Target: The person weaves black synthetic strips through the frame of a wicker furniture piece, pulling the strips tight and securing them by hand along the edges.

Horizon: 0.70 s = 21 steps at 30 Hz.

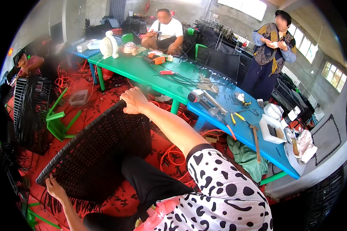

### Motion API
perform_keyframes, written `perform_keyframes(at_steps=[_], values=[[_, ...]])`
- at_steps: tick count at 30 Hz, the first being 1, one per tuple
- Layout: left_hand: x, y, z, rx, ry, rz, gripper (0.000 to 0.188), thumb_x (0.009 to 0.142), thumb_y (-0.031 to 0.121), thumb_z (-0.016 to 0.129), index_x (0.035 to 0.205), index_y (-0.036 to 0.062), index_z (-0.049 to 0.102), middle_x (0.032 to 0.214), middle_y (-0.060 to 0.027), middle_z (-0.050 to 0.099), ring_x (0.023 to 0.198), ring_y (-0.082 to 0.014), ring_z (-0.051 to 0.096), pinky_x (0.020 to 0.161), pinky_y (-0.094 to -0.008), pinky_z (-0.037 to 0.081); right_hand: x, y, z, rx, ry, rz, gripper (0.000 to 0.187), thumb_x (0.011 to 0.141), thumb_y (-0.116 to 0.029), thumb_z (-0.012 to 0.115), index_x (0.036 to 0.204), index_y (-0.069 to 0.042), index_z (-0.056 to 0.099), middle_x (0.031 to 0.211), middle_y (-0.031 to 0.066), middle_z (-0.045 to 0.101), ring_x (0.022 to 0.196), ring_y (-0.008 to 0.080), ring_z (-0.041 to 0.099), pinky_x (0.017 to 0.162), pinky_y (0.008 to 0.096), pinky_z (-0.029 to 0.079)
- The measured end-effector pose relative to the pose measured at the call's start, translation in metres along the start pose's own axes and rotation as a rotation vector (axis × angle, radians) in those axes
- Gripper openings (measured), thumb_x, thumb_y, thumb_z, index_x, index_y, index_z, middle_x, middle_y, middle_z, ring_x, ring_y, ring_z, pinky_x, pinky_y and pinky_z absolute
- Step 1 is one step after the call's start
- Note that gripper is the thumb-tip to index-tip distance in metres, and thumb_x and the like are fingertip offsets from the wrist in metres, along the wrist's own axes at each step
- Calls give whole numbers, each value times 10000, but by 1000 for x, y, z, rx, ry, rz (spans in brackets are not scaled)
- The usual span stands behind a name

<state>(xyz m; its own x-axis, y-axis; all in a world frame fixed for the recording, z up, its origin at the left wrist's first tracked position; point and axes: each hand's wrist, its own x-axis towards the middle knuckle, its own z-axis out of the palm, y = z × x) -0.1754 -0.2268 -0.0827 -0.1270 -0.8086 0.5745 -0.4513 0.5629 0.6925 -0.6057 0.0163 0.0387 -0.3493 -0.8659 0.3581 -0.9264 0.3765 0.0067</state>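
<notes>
Currently we hold the black woven panel (98, 154) tilted across our lap: right hand (133, 101) closed over its top corner, left hand (54, 188) gripping the bottom corner. Risks: loose strand ends at the lower edge could snag, and a slip would drop it onto the orange cord (173, 156).

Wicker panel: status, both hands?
Left hand grips the wicker panel's lower corner. Right hand grips its top corner. Panel tilted over the lap, above the red floor. Green table beyond, apart.
</notes>
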Motion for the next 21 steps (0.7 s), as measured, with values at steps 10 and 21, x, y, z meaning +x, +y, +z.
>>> perform_keyframes(at_steps=[10, 21], values=[[1, 10, 8, -25, 7, 28, 232, 895, 193, 493, 861, -20, 577, 716, -157, 550, 619, -249, 501, 606, -345, 395, 1, 6, 0, -29, 13, -16, 420, 629, -312, 637, 984, -89, 601, 952, 104, 583, 974, 274, 516, 879, 382, 351], [2, -70, -31, 776, 30, 486, 242, 910, 137, 431, 1068, 69, 602, 941, -142, 603, 860, -263, 595, 727, -345, 473, 40, -74, -8, 99, 121, -452, 560, 613, -312, 617, 1138, -130, 553, 905, 126, 610, 890, 305, 587, 765, 431, 449]])
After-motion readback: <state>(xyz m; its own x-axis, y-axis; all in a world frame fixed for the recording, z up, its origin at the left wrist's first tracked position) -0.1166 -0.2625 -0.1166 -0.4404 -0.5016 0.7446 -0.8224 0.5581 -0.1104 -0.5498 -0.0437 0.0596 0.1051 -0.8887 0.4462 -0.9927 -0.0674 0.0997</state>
